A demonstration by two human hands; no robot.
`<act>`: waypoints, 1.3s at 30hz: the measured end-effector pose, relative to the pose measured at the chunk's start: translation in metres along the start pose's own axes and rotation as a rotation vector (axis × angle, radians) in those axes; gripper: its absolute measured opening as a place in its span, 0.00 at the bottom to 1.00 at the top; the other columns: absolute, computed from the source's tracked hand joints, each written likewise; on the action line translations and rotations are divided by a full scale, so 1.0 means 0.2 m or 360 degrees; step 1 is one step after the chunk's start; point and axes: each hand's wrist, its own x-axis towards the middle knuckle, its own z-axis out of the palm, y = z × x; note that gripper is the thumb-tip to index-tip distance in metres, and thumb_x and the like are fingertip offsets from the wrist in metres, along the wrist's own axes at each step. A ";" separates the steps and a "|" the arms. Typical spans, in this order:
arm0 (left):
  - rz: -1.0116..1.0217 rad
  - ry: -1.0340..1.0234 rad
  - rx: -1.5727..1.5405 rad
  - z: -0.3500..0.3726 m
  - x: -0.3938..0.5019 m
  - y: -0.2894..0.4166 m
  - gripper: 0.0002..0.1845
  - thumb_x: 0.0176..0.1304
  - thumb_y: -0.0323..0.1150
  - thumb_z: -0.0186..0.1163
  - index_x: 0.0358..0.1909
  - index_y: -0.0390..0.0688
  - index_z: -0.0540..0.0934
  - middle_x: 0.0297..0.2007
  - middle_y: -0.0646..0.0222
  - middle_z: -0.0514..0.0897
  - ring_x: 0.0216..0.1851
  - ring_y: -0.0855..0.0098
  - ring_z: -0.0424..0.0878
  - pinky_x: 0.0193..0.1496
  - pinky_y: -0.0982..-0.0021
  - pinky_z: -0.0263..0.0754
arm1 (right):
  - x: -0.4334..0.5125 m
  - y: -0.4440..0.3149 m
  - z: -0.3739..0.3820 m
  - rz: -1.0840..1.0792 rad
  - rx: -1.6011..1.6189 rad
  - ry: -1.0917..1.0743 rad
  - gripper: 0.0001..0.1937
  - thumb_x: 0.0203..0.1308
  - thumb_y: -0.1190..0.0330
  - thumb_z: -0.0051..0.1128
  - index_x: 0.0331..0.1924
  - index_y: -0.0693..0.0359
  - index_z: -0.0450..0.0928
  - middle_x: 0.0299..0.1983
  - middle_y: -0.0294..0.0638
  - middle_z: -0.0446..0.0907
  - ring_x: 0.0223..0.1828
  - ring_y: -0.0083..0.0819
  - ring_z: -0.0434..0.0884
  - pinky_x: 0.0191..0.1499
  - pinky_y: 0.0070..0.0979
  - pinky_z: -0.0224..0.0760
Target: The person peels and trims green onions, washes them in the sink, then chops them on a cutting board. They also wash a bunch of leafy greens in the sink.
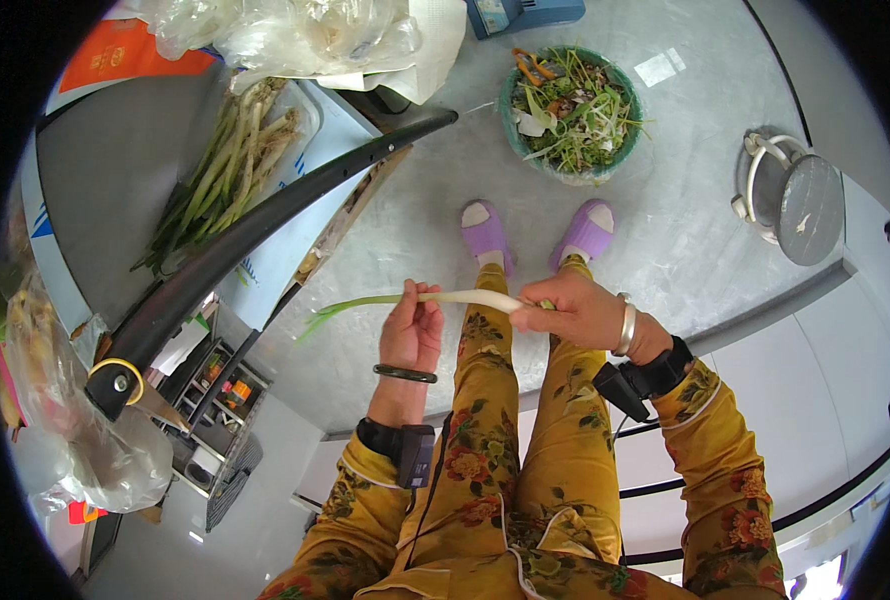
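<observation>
A long green onion (pixel 469 297) is stretched level between my two hands, above my knees. My left hand (pixel 413 326) pinches its pale stem between thumb and fingers, and the green leaves trail off to the left. The white end is in my right hand (pixel 571 309), whose closed fingers hide its tip; a small bit of green shows at the thumb. At the upper left, a pile of green onions (pixel 227 165) with roots lies partly on a clear plastic tray (pixel 310 112). A green basket (pixel 506 112) full of vegetable trimmings stands on the floor beyond my feet.
A black curved bar (pixel 280 202) crosses in front of the onion pile at left. Plastic bags (pixel 325 34) lie at the top left, with another bag (pixel 107 450) lower left. A round stool (pixel 811 210) stands right. A blue object (pixel 527 15) is at the top.
</observation>
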 end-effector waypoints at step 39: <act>-0.1073 -0.1206 0.1426 -0.04 -0.28 -0.39 0.18 0.74 0.43 0.48 0.42 0.38 0.78 0.27 0.77 0.79 0.19 0.86 0.69 0.23 0.83 0.64 | 0.14 0.34 0.05 0.0908 0.1411 0.0639 0.12 0.68 0.67 0.50 0.49 0.66 0.76 0.38 0.40 0.83 0.17 0.14 0.65 0.18 0.13 0.57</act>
